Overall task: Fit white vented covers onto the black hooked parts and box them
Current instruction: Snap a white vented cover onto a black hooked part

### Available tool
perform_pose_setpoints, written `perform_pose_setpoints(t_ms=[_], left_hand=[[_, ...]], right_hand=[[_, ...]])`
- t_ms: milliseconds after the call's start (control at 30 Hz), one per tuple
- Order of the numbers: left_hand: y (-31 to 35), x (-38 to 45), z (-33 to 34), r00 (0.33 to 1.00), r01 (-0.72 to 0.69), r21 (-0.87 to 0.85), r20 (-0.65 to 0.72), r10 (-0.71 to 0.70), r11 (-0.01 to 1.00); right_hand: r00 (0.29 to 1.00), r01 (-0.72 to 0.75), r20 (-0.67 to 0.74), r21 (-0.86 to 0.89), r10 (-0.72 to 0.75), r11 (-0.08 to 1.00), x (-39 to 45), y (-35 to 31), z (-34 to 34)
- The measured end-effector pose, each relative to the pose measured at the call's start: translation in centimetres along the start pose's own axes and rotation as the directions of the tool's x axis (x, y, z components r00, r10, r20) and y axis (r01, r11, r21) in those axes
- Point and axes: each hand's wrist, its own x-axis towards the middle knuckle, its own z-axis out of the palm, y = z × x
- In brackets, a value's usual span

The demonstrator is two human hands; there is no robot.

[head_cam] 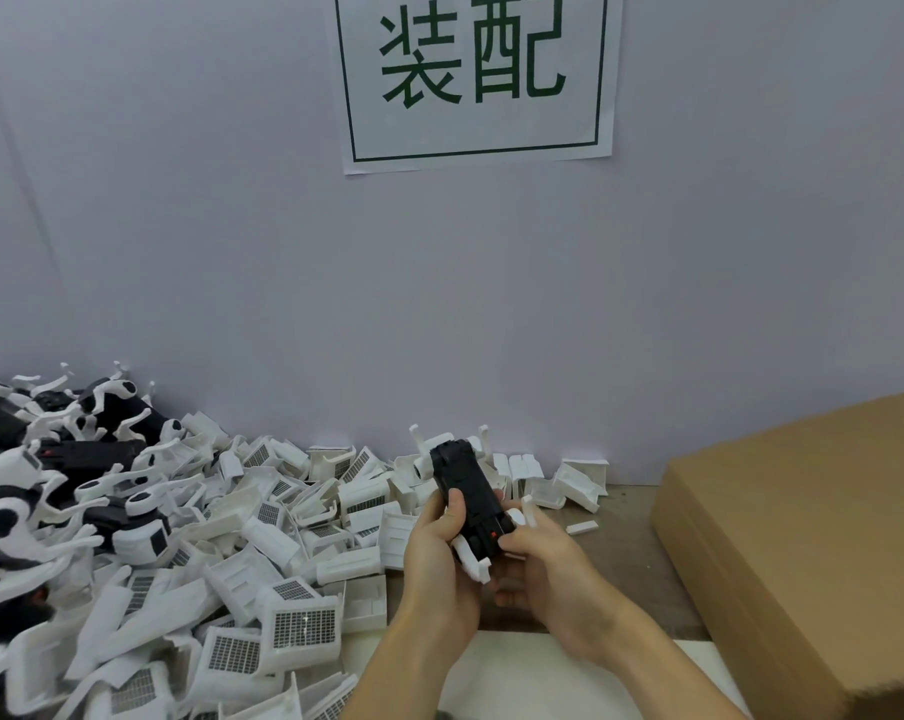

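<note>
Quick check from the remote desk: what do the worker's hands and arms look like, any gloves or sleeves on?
Both hands are bare: no gloves on the left hand or the right hand. Both forearms are uncovered as far as the frame's lower edge, so no sleeves show. No watch, ring, wristband or marking is visible on either.

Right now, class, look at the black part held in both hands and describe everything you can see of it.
The black part is a long, blocky piece that looks like matte plastic, with a small red spot near its lower end. It is held above the table, tilted with its upper end leaning away from the person. The left hand grips its left side, and the right hand holds its lower right. White hooked pieces stick out beside its lower end. Its underside is hidden.
</note>
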Motion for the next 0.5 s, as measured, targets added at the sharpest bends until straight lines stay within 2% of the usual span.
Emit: perform_pose_setpoints(t_ms=[167, 500], left_hand=[[0.1, -0.22, 0.04, 1.0, 0.0, -0.035, 0.02, 0.001, 0.999], [0.1, -0.22, 0.12, 1.0, -0.016, 0.035, 0.017, 0.015, 0.999]], right_hand=[[0.999, 0.033, -0.002, -0.041, -0.033, 0.999, -0.13, -0.05, 0.05], [0.981, 0.109, -0.137, -0.192, -0.136, 0.975, -0.37, -0.08, 0.92]])
